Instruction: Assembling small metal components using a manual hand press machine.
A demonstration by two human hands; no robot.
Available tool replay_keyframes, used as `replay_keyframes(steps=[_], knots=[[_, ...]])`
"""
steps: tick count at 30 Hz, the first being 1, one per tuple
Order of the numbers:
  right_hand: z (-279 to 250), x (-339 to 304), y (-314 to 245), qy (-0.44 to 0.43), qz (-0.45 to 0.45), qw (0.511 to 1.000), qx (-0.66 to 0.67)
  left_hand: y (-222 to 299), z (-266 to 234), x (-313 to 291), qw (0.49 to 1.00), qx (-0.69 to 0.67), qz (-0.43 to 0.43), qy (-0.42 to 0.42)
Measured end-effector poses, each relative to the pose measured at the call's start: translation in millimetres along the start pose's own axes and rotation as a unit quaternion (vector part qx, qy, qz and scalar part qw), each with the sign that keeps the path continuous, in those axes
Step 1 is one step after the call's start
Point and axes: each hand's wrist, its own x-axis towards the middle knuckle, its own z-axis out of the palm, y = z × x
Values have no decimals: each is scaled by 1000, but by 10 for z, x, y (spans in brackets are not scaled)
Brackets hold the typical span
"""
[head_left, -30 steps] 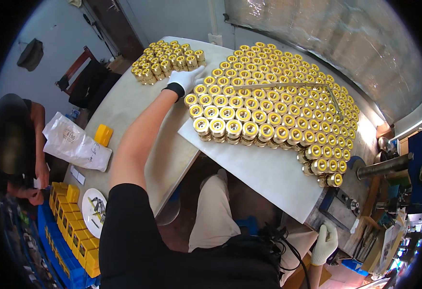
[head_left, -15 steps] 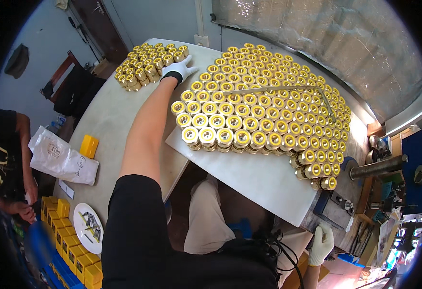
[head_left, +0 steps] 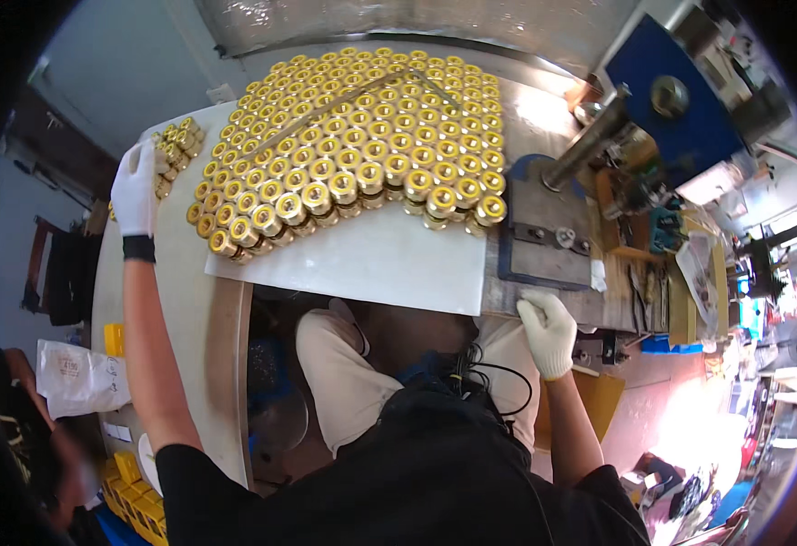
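My left hand, in a white glove with a black cuff, reaches out at the far left of the table. Its fingers look stretched, beside a small cluster of brass fittings with yellow inner rings, and it hides part of them. Just to the right, a large block of the same brass fittings stands in tight rows, seemingly more than one layer deep. Across their tops lies a thin, angled metal strip. My right hand, in a cream knit glove, is at the bench's front edge with fingers curled together; anything inside them is hidden.
A press with a blue head and metal column rises at the right above its base plate. Hand tools lie beside it. At the left are a white bag, yellow boxes and another person's arm.
My view has swung to the right. My left hand has shifted from the near right side of the small cluster to in front of it, its fingers less spread. The right hand remains by the bench edge.
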Motion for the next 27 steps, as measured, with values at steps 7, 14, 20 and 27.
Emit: replay_keyframes(steps=[7,14,20,27], knots=[[-16,-33,130,7,-23,998,59,1878,1358,-2005,934,-53,256,-242],[-20,-45,260,23,-68,995,69,2151,2480,-2493,915,183,293,-206],[-84,-47,175,6,-62,997,55,2183,2621,-2499,940,211,231,-137],[-131,-62,168,-8,-38,997,62,1854,2328,-2780,967,92,193,-141]])
